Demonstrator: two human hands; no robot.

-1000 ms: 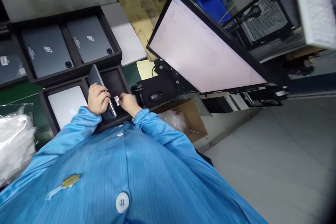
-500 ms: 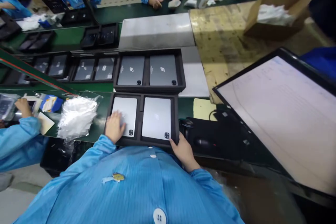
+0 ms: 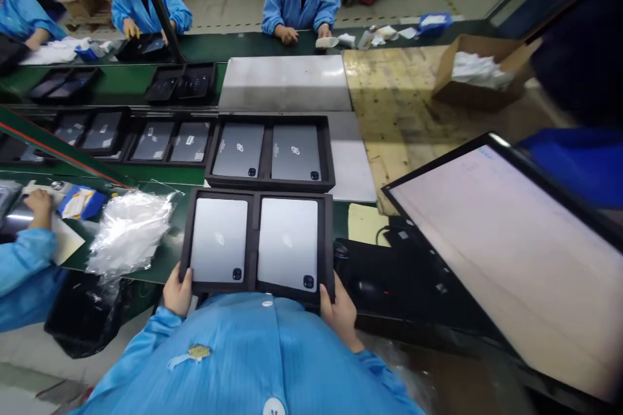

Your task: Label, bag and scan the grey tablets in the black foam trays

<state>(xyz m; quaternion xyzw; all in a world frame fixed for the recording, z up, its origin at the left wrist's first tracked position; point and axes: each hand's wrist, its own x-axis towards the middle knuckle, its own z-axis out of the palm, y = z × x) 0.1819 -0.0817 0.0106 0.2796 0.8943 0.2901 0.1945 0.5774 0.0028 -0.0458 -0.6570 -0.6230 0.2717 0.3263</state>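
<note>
A black tray (image 3: 253,243) with two compartments is held close against my body. In its left compartment lies a silver tablet (image 3: 217,227), and in the right one a second silver tablet (image 3: 288,240), both with backs and cameras facing up. My left hand (image 3: 178,290) grips the tray's lower left corner, thumb over the rim. On the lower right corner, my right hand (image 3: 339,311) is closed with its thumb on top; the fingers underneath are hidden. Just beyond sits another black tray (image 3: 267,183) holding two dark grey tablets.
More trays of tablets line the green conveyor (image 3: 189,175) to the left. Clear plastic bags (image 3: 134,230) lie left of my tray. A monitor (image 3: 501,253) leans in from the right, with a mouse (image 3: 367,288) beside it. A co-worker's hand (image 3: 39,204) is at far left.
My left hand has gone from lying on the left tablet to gripping the tray's left corner. The tray is nearer to me. My right hand keeps hold of its right corner.
</note>
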